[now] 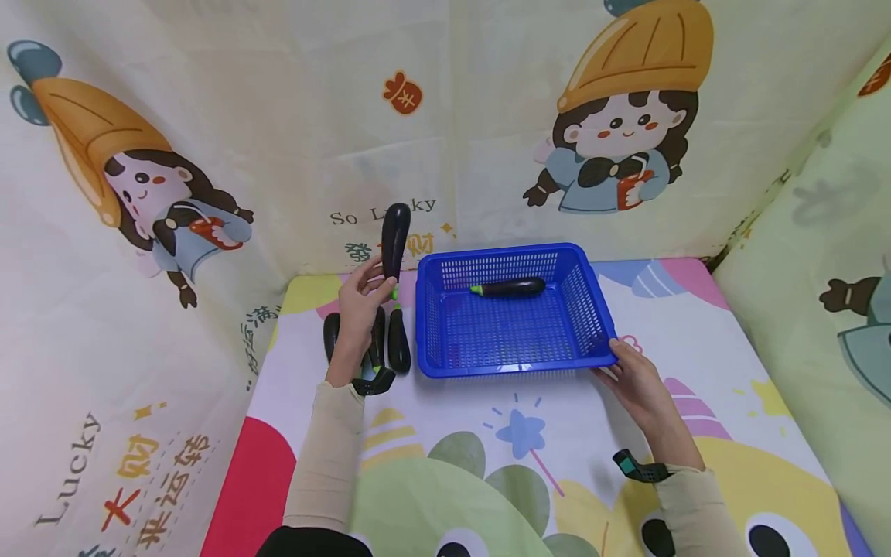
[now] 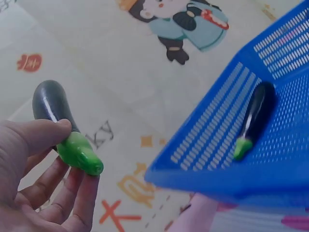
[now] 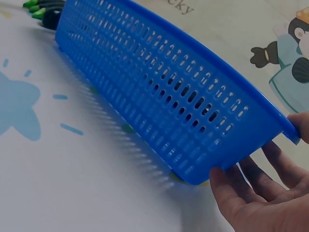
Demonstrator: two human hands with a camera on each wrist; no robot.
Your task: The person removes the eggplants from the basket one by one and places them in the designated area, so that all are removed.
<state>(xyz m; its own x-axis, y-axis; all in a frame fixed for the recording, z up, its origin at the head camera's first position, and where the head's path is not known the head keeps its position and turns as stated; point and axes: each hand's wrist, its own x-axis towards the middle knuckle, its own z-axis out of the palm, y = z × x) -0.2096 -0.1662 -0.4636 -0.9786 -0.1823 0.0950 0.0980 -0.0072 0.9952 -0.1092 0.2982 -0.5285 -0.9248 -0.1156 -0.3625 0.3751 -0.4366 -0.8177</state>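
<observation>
My left hand [image 1: 358, 308] pinches a dark eggplant [image 1: 395, 241] near its green stem end, thumb on one side. The eggplant stands upright in the air, left of the blue basket [image 1: 433, 370]. In the left wrist view its green cap [image 2: 82, 153] shows between thumb and fingers. My right hand [image 1: 636, 381] grips the basket's near right corner, with the thumb at the rim and fingers beneath, as the right wrist view shows. Inside the basket, another eggplant [image 1: 513, 288] lies on its side, its green end pointing left.
Several more eggplants [image 1: 399, 340] lie on the table left of the basket, partly hidden by my left hand and wrist. A cartoon-printed cloth [image 1: 431, 510] covers the table. Printed curtains [image 1: 480, 116] hang behind it and at both sides.
</observation>
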